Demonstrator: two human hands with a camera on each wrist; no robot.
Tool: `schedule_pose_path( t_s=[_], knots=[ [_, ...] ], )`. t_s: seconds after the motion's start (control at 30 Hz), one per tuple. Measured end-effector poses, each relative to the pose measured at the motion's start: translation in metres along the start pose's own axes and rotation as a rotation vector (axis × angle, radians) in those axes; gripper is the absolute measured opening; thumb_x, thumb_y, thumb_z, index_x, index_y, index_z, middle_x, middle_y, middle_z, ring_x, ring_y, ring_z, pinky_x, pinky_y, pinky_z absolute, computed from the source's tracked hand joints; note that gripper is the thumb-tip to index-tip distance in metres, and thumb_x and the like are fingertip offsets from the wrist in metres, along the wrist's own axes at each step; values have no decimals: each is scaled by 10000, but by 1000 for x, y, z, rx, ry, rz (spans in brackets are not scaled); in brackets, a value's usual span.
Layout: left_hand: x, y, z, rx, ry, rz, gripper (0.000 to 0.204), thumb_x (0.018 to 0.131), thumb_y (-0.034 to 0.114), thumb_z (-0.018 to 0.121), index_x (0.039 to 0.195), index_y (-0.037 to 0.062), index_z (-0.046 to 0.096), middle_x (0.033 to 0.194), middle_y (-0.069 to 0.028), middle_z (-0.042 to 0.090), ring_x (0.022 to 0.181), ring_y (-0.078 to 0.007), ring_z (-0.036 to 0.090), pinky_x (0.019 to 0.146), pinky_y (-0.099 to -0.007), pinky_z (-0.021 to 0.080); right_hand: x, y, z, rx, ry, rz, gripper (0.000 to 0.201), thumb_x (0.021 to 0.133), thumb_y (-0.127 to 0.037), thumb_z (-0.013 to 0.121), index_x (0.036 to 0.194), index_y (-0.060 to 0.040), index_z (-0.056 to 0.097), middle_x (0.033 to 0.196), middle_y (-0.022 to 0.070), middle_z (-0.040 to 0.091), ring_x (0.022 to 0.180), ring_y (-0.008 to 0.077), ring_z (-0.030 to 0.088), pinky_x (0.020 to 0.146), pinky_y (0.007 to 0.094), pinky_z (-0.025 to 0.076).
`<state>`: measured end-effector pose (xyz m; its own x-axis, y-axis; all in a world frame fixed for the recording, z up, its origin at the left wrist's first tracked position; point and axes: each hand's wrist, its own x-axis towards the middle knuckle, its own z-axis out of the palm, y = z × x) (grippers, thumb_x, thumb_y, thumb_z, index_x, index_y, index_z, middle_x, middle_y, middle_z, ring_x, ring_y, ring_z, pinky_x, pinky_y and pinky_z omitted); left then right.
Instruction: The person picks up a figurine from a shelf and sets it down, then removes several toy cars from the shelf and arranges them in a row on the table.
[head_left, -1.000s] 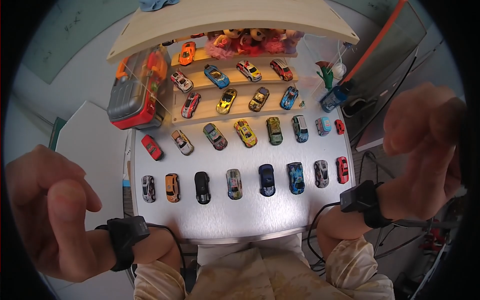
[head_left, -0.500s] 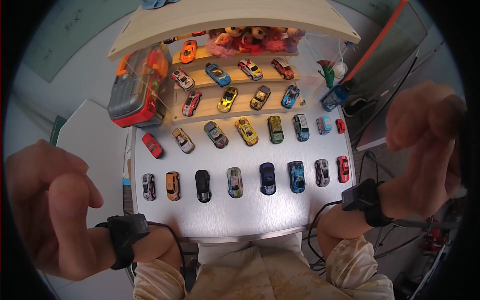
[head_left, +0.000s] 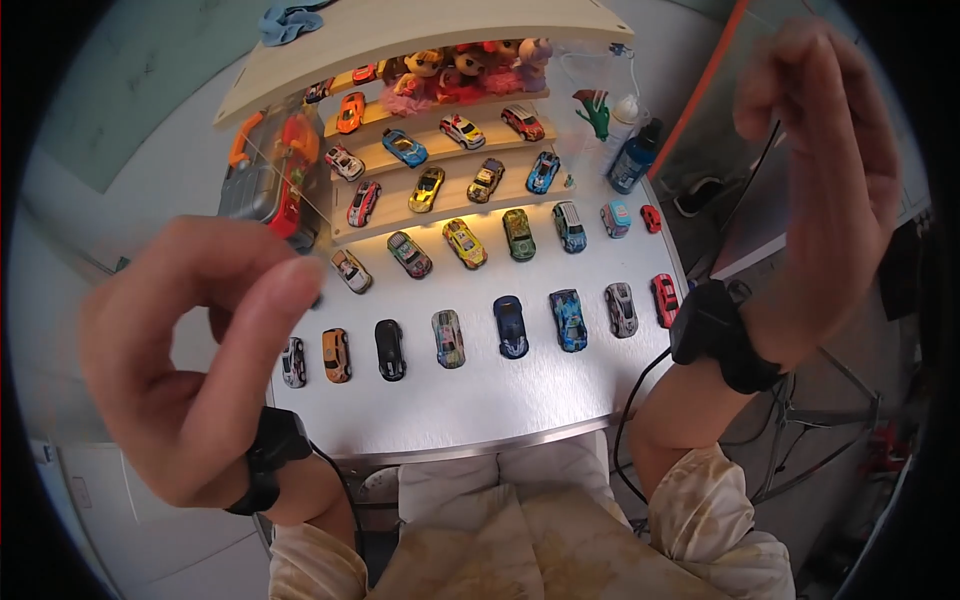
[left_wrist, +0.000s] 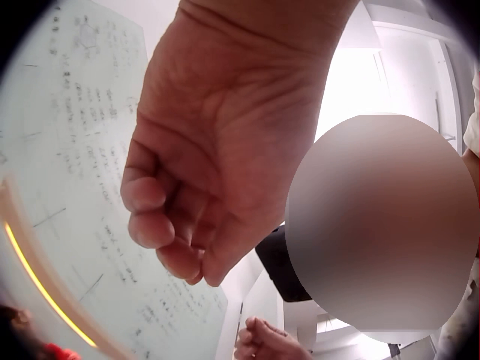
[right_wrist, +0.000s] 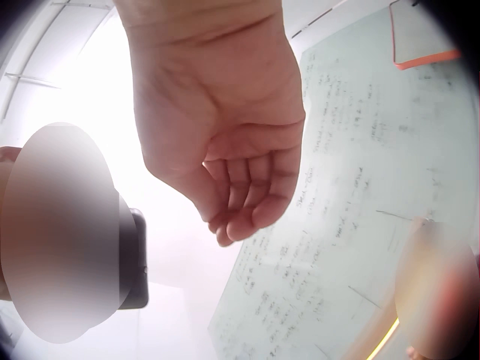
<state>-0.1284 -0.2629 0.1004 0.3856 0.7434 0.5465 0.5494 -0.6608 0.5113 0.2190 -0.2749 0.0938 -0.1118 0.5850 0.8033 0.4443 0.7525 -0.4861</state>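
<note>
In the head view my left hand is raised over the table's left side, thumb tip against its curled fingertips. It holds nothing and overlaps the left ends of the toy car rows. Close to it are a silver-grey toy car and an orange toy car. My right hand is up beyond the table's right edge, its bent fingers meeting the thumb around nothing. Nearest its wrist is a red toy car. Both wrist views show the palms with fingers folded in, against a written-on whiteboard.
Two rows of toy cars line the metal table. A lit wooden stepped shelf behind carries more cars, with dolls at its top. A toolbox stands left of it, a blue bottle right. Cables trail from both wrists.
My left hand has moved up and right, now covering a red toy car in the left of the back row. The right hand has risen. The head view has shifted, moving the table slightly left and up.
</note>
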Motion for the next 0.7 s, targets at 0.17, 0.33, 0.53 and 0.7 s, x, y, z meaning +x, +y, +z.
schedule_pose_path(
  t_s=[0.17, 0.33, 0.53, 0.7],
  knots=[
    [-16, -4, 20, -24, -251, -125, 112, 874, 46, 760, 828, -22, 684, 687, -46, 657, 553, -85, 559, 524, -245, 404, -33, 42, 30, 390, 194, 243, 306, 1115, -300, 485, 1005, -41, 604, 869, 51, 618, 742, 96, 575, 663, 241, 445],
    [-35, -24, 52, 42, -425, -106, 118, 897, 101, 774, 867, 7, 708, 757, -58, 697, 602, -122, 597, 532, -267, 439, -76, 96, 28, 944, 355, 380, 371, 1101, -387, 518, 829, -134, 517, 762, 4, 561, 644, 94, 505, 600, 260, 394],
    [-37, -31, 99, -3, -503, 130, 274, 857, 152, 825, 1062, 32, 689, 1058, -85, 707, 963, -247, 661, 741, -338, 528, -94, 119, 26, 1376, 404, 346, 424, 1105, -437, 484, 805, -136, 482, 754, -5, 452, 648, 121, 404, 601, 264, 345],
    [-33, -34, 130, 8, -642, 224, 547, 784, 183, 875, 1256, 61, 627, 1276, -129, 631, 1168, -332, 609, 1003, -411, 492, -102, 123, 30, 1483, 377, 351, 443, 1096, -461, 492, 802, -131, 490, 759, -5, 450, 658, 129, 404, 607, 269, 350]
  ],
)
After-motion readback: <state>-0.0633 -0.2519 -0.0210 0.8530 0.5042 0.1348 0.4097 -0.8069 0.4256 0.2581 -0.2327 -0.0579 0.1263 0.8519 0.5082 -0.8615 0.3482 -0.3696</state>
